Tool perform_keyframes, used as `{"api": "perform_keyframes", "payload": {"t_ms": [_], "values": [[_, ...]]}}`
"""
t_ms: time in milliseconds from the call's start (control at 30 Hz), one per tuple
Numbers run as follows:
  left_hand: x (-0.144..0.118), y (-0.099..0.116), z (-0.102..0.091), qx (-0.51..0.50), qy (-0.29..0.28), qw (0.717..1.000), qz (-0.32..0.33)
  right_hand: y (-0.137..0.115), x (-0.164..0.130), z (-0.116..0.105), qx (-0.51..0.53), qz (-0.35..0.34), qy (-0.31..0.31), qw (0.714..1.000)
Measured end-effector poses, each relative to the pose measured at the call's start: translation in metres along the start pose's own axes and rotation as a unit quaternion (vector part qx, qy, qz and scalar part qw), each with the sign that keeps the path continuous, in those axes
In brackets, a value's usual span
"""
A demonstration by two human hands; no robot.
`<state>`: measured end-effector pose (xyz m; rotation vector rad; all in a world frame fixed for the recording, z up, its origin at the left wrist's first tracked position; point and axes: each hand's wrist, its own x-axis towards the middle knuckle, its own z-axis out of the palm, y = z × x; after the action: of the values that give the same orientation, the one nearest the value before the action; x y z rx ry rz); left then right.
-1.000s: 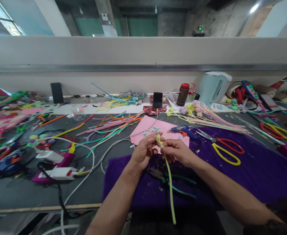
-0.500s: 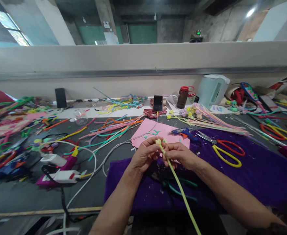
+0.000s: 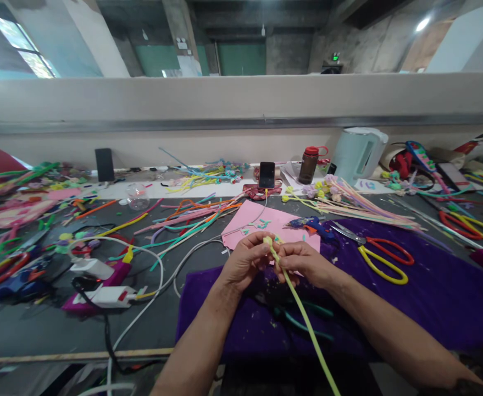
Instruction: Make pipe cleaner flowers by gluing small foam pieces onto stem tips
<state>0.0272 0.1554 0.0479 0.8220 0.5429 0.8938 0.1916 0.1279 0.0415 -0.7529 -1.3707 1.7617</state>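
Note:
Both hands meet over a pink sheet (image 3: 235, 228) and a purple cloth (image 3: 208, 308). Between them runs a long yellow-green pipe cleaner (image 3: 307, 322), its upper end bunched into a small pale yellow knot. My left hand (image 3: 247, 261) pinches it close to that knot. Just below, the fingers of my right hand (image 3: 301, 259) are closed round the stem, which trails down past the bottom of the picture. Small green bits lie on the pink sheet. Under the wrists are teal-handled pliers (image 3: 303, 324), partly in shadow.
Scissors with red and yellow handles (image 3: 383, 256) lie right of my hands, beside a blue glue gun (image 3: 317, 226). A phone (image 3: 266, 175), a brown bottle (image 3: 308, 166) and a kettle (image 3: 359, 154) stand behind. Left are a power strip (image 3: 96, 300), cables and loose pipe cleaners (image 3: 192, 220).
The view has shifted very slightly. Both hands keep their hold on the yellow-green pipe cleaner in almost the same place.

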Motion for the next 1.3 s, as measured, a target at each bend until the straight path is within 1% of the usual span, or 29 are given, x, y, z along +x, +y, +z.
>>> {"api": "perform_keyframes", "payload": {"t_ms": [200,367,500,667,733,967,1300], "values": [[0.0,0.001,0.002,0.002,0.006,1.0,0.0,0.0,0.0,0.0,-0.009,-0.002,-0.001,1.0],[-0.001,0.001,0.001,0.017,-0.005,1.0,0.004,-0.001,0.001,-0.002,-0.015,-0.009,0.001,1.0],[0.0,-0.003,0.003,0.047,-0.011,0.999,0.009,-0.001,0.002,-0.007,-0.013,-0.024,0.014,1.0],[0.0,-0.008,0.007,0.085,-0.029,0.996,0.031,0.003,0.005,-0.009,-0.034,-0.028,-0.006,0.999],[-0.001,-0.009,0.008,0.089,-0.024,0.995,0.042,0.004,0.005,-0.008,-0.037,-0.033,-0.009,0.999],[-0.001,-0.013,0.006,0.112,0.026,0.991,0.066,0.008,0.007,-0.009,-0.053,-0.037,-0.008,0.998],[0.001,-0.015,0.005,0.115,0.023,0.991,0.071,0.008,0.007,-0.007,-0.07,-0.03,-0.002,0.997]]}}
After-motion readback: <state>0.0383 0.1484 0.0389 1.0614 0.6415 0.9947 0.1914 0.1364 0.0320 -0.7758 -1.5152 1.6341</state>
